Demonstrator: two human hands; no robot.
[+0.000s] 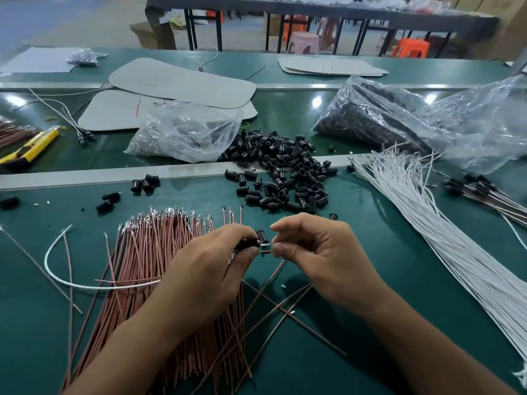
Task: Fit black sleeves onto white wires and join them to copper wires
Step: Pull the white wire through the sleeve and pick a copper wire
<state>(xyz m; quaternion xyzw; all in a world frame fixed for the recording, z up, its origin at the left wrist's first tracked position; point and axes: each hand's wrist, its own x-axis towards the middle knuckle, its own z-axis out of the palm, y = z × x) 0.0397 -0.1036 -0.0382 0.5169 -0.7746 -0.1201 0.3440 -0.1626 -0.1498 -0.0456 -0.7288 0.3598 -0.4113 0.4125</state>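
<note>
A white wire trails out left of the left hand, which grips a black sleeve. Just to its right, the right hand pinches the tip of a copper wire, close to the sleeve. Best to hold the sleeve steady and feed the terminal in straight. No writing is readable.
</note>
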